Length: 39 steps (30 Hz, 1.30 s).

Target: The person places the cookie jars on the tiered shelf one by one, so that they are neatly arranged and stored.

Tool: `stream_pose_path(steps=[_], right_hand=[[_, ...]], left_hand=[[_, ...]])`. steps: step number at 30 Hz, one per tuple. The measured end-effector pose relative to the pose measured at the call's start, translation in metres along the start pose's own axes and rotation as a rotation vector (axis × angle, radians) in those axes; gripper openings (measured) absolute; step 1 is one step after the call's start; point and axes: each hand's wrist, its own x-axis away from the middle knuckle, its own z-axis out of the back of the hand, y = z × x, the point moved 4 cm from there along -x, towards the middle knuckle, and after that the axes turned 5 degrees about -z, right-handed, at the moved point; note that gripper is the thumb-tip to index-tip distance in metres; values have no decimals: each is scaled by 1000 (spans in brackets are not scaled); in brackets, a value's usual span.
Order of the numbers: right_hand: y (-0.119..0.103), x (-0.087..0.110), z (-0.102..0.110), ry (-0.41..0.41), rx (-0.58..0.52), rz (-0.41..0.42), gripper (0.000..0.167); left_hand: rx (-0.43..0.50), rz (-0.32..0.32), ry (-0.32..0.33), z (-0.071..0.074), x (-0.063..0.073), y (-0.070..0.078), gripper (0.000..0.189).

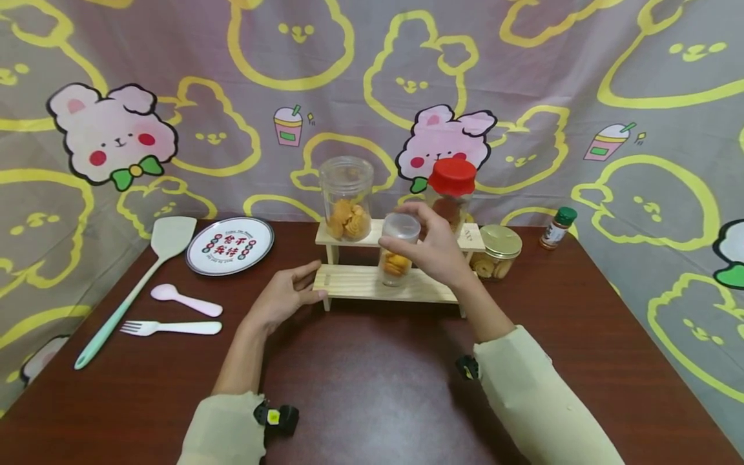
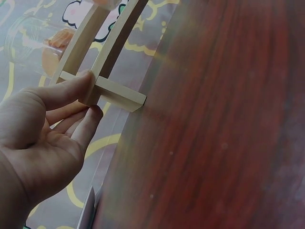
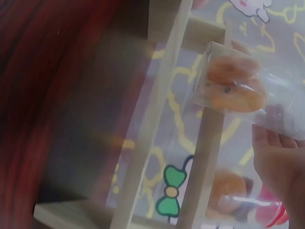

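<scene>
A two-step wooden rack point(image 1: 354, 283) stands mid-table. My left hand point(image 1: 283, 294) pinches the left end of its lower step; in the left wrist view the thumb lies on one face of the plank point(image 2: 114, 52) and fingers touch the other. My right hand point(image 1: 433, 248) grips a small clear jar point(image 1: 396, 263) near its whitish lid, over the lower step. Orange-brown pieces sit inside that jar point(image 3: 236, 86). Whether its base touches the step, I cannot tell. On the upper step stand a clear jar of cookies point(image 1: 349, 206) and a red-lidded jar point(image 1: 452, 187), partly hidden by my right hand.
Right of the rack are a gold-lidded jar point(image 1: 496, 252) and a green-capped spice bottle point(image 1: 558, 228). At left lie a spatula point(image 1: 139, 284), a plate point(image 1: 230, 261), a pink spoon point(image 1: 186, 301) and a white fork point(image 1: 171, 327). A patterned cloth point(image 1: 349, 58) hangs behind the table.
</scene>
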Motion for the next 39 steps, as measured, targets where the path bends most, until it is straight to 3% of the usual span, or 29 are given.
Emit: stream_pose_path(steps=[19,30,39], right_hand=[[-6,-10,-46,-39,16,88,58],[-7,-13,-56,-13,0,106,59],[-4,-13,-60,-9,25,62,61]], left_hand=[[-36,-2,3,2,1,0,71],[-18,7,-2,1,0,0,72],[-18,10,1,0,-1,1,72]])
